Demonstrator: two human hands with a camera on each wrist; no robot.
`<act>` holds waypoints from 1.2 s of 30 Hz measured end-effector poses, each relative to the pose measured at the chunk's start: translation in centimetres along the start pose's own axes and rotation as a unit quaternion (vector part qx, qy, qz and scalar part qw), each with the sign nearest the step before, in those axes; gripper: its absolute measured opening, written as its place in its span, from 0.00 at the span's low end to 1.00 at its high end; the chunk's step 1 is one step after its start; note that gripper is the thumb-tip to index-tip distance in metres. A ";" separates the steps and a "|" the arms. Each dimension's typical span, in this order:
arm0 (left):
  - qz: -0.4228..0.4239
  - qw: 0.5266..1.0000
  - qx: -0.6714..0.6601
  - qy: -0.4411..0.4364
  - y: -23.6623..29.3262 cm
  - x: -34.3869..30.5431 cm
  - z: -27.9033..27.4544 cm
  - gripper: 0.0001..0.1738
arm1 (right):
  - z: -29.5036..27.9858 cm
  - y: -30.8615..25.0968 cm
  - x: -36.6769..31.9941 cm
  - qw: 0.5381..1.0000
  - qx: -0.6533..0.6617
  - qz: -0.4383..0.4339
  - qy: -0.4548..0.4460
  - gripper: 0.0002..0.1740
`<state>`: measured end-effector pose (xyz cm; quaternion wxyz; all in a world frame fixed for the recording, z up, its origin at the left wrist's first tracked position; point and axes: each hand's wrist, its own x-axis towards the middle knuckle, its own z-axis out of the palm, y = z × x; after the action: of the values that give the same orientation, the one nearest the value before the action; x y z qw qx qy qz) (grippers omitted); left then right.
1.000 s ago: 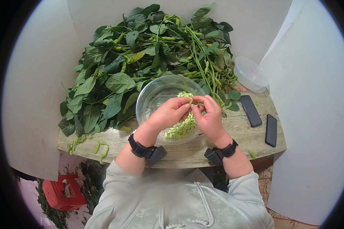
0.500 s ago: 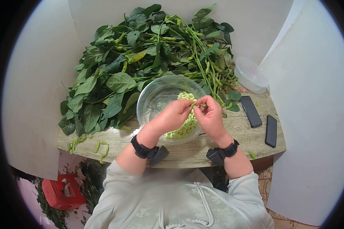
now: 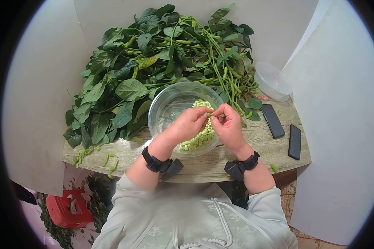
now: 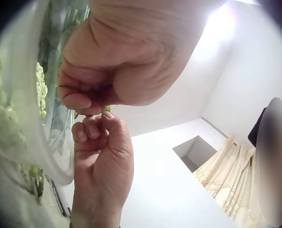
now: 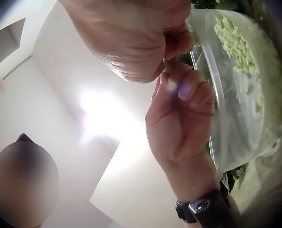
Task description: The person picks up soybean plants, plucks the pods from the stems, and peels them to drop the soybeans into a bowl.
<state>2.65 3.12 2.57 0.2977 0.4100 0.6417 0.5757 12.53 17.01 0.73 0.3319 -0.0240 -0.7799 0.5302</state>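
Observation:
Both hands meet over the right half of a clear plastic bowl (image 3: 162,103). Between thumb and fingertips, my left hand (image 3: 190,124) pinches one end of a small green soybean pod (image 4: 108,109). My right hand (image 3: 229,129) pinches the pod from the other side, thumb and index finger touching it. Fingers cover most of the pod in every view. Shelled pale green beans (image 3: 195,143) are heaped in the bowl beneath the hands, and the right wrist view shows the beans (image 5: 236,45) through its wall.
Behind the bowl lies a big heap of soybean plants (image 3: 129,89) with leaves and pods. A clear tub (image 3: 274,83) and two black phones (image 3: 272,120) are at the right. Loose pods (image 3: 112,164) lie at the front left edge. Below stands a red stool (image 3: 66,211).
Both hands have shifted slightly right, with the left fingertips now closer to the right ones. The pod, more visible earlier, is now largely covered by fingers.

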 end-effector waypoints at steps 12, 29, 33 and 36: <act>0.032 0.999 0.015 0.039 -0.6 0.3 0.3 0.09 | 0.0 0.1 0.2 1.000 0.017 -0.011 0.020 0.06; 0.077 0.993 0.088 0.033 -0.5 0.2 0.1 0.06 | 0.1 0.0 0.1 0.998 -0.025 -0.050 -0.012 0.06; 0.093 0.988 0.112 0.048 -0.3 0.1 0.2 0.07 | 0.2 -0.1 0.1 0.998 -0.021 -0.052 -0.012 0.06; 0.093 0.986 0.122 0.063 0.4 -0.1 0.3 0.07 | 0.1 -0.2 0.2 0.998 -0.035 -0.059 -0.015 0.07</act>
<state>3.08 3.18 2.86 0.1503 0.4639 0.6837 0.5429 12.40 16.97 0.98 0.3496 0.0187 -0.8028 0.4826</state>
